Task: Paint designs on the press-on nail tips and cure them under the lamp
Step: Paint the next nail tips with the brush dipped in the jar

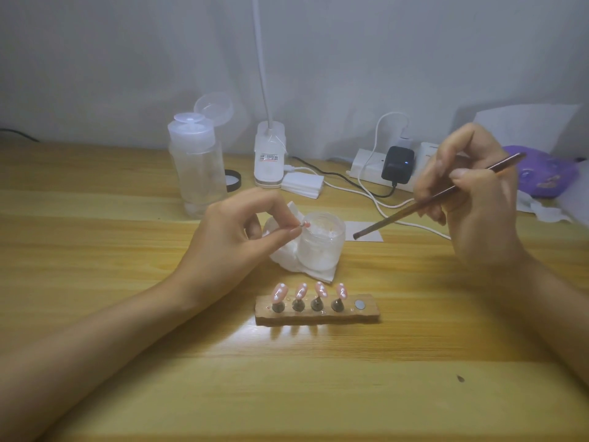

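Note:
A wooden holder lies in the middle of the table with several pink nail tips standing on small pegs; its rightmost spot shows a bare round magnet. My left hand pinches a small pink nail tip by its stand, just left of a small frosted jar. My right hand grips a thin brown brush like a pen, its tip hanging in the air to the right of the jar.
A crumpled white tissue lies under the jar. Behind stand a clear pump bottle, a white lamp base with its stalk, a pad stack, a power strip with cables, and a purple item.

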### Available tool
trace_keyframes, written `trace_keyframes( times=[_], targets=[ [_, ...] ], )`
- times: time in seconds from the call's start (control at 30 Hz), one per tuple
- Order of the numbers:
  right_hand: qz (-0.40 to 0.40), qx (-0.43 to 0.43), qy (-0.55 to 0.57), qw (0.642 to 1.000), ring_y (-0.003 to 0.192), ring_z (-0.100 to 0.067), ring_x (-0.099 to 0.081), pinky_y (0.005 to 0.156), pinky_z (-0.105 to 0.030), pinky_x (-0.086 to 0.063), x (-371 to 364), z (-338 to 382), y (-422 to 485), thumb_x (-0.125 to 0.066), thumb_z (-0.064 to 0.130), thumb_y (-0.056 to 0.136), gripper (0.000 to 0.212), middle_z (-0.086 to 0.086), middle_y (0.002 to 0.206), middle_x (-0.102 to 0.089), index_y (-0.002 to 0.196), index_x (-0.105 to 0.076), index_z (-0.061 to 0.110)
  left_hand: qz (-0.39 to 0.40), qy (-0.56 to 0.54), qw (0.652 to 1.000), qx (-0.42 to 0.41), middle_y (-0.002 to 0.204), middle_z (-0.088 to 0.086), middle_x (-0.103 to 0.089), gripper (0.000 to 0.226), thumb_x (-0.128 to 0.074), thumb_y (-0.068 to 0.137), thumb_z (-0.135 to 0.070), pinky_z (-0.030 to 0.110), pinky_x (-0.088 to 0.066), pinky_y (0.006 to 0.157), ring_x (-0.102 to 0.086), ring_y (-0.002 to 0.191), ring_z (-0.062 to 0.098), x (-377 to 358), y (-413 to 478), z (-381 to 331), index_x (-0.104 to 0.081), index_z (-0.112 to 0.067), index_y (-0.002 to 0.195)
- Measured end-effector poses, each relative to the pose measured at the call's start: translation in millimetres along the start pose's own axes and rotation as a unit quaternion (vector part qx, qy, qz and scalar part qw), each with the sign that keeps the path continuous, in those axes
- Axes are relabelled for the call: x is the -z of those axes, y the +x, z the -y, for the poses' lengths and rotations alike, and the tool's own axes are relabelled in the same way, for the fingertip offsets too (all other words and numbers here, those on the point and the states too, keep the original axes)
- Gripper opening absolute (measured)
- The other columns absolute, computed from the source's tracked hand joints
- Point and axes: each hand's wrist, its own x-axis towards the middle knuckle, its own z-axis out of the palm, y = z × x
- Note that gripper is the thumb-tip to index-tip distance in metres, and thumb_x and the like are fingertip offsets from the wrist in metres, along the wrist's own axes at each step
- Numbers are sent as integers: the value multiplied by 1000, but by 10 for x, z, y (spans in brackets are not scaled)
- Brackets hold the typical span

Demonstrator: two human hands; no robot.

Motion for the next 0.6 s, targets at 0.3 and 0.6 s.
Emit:
trace_keyframes(
  times=[0.3,0.6],
  targets=[
    [-73,-55,-56,994,57,-14,-56,45,-23,-42,-200,46,-71,-42,35,105,24,-2,96,-72,112,-60,21,7,-188,981,44,88,-7,-74,11,-72,82,-23,15,-44,56,-68,77,7,38,34,-60,-66,-17,89],
    [149,-65,-143,976,94,-24,-64,54,-41,-48,-685,302,-279,-71,3,89,25,4,100,-73,90,-48,13,76,-368,924,75,75,0,-74,26,-65,82,-4,4,-44,52,-66,59,-1,86,29,-144,-41,-10,89]
  ],
)
